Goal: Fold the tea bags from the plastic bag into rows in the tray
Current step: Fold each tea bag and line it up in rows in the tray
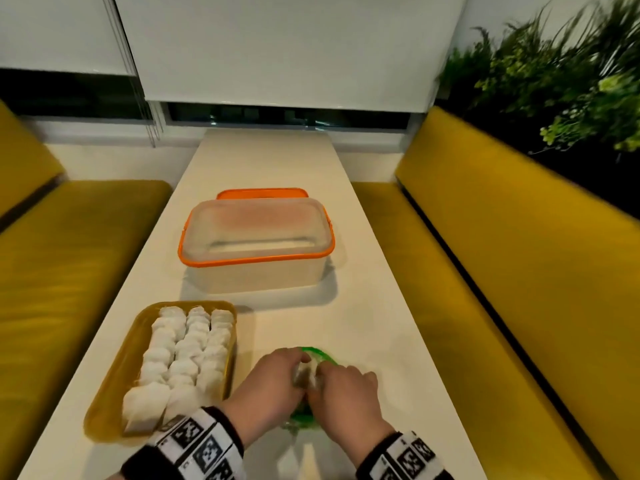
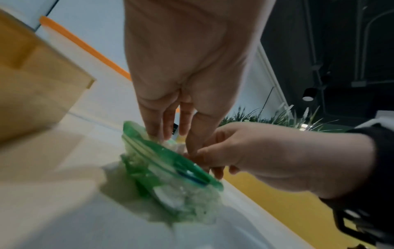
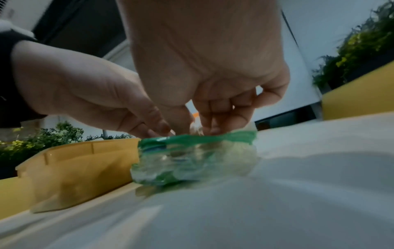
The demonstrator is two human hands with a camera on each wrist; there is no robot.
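On the table [image 1: 363, 306], both the left hand [image 1: 266, 386] and right hand [image 1: 346, 389] pinch the green-rimmed bag [image 3: 192, 160] beside the tray [image 1: 114, 372] of tea bags [image 1: 183, 358]; no legible writing.

I see a mustard-yellow tray [image 1: 104, 403] of white tea bags [image 1: 183, 358], a clear plastic bag [image 3: 192, 161] edged green, an orange-rimmed frosted container [image 1: 256, 244], my black-and-white checkered wristbands [image 1: 194, 441], a white bench [image 1: 381, 306]

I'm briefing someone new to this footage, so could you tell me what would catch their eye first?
Both hands, left hand and right hand, meet over a green-topped plastic bag at the table's near edge. Left of them, a yellow tray holds three rows of white tea bags. Behind stands an orange-rimmed clear container.
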